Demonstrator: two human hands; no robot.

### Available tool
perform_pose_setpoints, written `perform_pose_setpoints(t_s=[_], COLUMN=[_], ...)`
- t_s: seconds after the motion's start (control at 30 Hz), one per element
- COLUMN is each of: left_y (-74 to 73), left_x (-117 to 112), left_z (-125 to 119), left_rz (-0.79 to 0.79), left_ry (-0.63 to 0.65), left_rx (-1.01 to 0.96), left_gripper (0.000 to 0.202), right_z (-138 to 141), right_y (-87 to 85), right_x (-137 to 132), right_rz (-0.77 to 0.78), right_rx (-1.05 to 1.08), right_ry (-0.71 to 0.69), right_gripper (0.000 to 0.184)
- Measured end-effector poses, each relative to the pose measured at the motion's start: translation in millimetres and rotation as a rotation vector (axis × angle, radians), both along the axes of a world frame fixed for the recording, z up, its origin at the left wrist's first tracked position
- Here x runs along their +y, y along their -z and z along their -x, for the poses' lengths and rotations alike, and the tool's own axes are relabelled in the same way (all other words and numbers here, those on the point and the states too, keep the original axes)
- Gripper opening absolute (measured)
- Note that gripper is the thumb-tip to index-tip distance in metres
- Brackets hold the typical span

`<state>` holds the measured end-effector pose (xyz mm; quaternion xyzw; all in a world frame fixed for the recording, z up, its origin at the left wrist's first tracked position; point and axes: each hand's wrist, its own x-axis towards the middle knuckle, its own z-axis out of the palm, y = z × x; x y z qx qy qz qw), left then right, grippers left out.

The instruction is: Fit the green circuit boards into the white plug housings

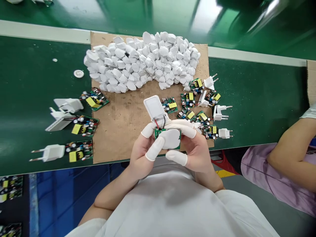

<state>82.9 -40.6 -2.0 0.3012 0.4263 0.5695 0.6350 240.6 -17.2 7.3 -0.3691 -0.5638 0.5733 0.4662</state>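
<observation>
Both my hands wear white finger cots and meet over the front edge of a brown cardboard sheet (123, 128). My left hand (143, 153) and my right hand (195, 148) pinch a green circuit board (168, 133) with a white oval cap (171, 139) pressed against it. Red and black wires run from the board up to a white plug housing (155, 108) that stands tilted above my fingers. Both hands are closed on this assembly.
A big heap of white plastic caps (143, 62) fills the back of the cardboard. Loose circuit boards (190, 105) and white two-pin plugs (217, 113) lie right; more boards with plugs (74, 125) lie left on the green belt (29, 85). Another person's arm (288, 154) is at right.
</observation>
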Motion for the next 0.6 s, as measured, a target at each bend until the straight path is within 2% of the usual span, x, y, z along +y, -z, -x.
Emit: perform_pose_setpoints(t_s=[0.13,0.23,0.33,0.43,0.53,0.6], left_y=[3.2,6.6,8.3,6.8,5.0,6.3], left_x=[-1.1,1.0,7.8,13.6,11.4,6.1], left_z=[-0.3,0.7,3.0,5.4,6.3,6.1], left_rz=[-0.006,-0.004,0.052,0.102,0.115,0.161], left_ry=[0.082,0.074,0.035,0.049,0.088,0.021], left_rx=[-0.026,-0.002,0.021,0.004,-0.067,-0.116], left_gripper=[0.045,0.046,0.047,0.056,0.055,0.049], right_z=[6.2,11.6,10.1,4.8,1.0,-0.7], right_y=[3.0,6.8,6.8,3.6,-0.4,-5.7], right_x=[-0.5,-0.1,2.2,3.5,5.2,8.3], right_rz=[0.135,0.139,-0.073,-0.42,-0.69,-0.811], right_rx=[0.148,0.128,-0.028,-0.218,-0.371,-0.443], right_ry=[0.106,0.159,0.24,0.323,0.24,0.126], right_gripper=[0.018,0.014,0.011,0.031,0.045,0.043])
